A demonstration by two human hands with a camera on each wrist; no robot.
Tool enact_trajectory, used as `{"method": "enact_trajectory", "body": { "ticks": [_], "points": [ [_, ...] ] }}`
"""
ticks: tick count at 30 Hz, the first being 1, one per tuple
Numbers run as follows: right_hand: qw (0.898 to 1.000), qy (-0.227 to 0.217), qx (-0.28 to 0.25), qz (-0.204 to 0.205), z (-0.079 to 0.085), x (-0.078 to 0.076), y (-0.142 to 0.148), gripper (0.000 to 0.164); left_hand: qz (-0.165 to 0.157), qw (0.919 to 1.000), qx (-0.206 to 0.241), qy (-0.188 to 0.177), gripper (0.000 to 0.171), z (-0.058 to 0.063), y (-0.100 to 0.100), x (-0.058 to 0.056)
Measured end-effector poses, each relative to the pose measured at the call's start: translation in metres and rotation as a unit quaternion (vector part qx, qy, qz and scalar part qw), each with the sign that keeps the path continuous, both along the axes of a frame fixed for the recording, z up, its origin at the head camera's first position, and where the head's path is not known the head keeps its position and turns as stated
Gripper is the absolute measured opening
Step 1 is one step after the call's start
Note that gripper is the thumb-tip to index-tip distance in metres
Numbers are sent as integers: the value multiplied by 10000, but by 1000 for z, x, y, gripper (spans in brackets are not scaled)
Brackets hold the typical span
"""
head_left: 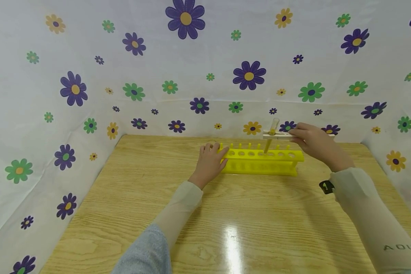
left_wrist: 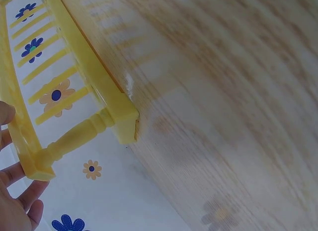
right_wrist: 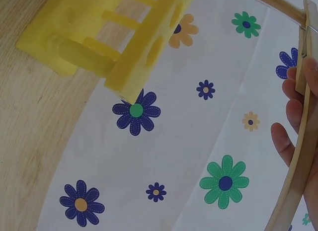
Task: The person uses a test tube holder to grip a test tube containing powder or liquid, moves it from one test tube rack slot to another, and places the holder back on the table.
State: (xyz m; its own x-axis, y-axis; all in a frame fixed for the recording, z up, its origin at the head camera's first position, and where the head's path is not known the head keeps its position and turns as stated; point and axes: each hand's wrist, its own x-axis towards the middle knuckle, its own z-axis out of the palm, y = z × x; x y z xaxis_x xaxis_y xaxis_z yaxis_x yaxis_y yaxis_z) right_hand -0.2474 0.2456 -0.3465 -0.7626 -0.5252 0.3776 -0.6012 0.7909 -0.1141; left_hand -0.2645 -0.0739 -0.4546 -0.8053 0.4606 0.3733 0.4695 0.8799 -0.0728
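A yellow test tube rack [head_left: 260, 170] stands on the table, with a row of round holes along its top bar. At its left end my left hand [head_left: 210, 161] grips the top bar, fingers [left_wrist: 31, 193] around the corner. My right hand [head_left: 313, 142] holds a wooden test tube holder [head_left: 281, 136] level above the rack, pinched between thumb and fingers. Clamped in the holder's far end is a glass test tube [head_left: 268, 145] containing yellow liquid. The tube leans slightly, and its lower end is at a hole right of the rack's middle.
Behind and beside the wood-grain table [head_left: 246, 213] hangs a white flower-print cloth [head_left: 205, 49]. A row of yellow pegs [head_left: 249, 146] rises along the rack's back edge. A dark strap or band [head_left: 327, 187] shows at the right wrist.
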Motion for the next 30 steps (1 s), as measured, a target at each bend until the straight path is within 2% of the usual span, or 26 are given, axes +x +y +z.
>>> {"method": "enact_trajectory", "body": {
  "ticks": [6, 30],
  "points": [
    [9997, 82, -132, 172, -2, -2, -4, 20, 21, 10000, 17, -88, 39, 2, 0, 2],
    [9994, -335, 13, 5, -10, -3, -9, 25, -5, 9999, -14, -137, 38, 3, 0, 2]
  ]
}}
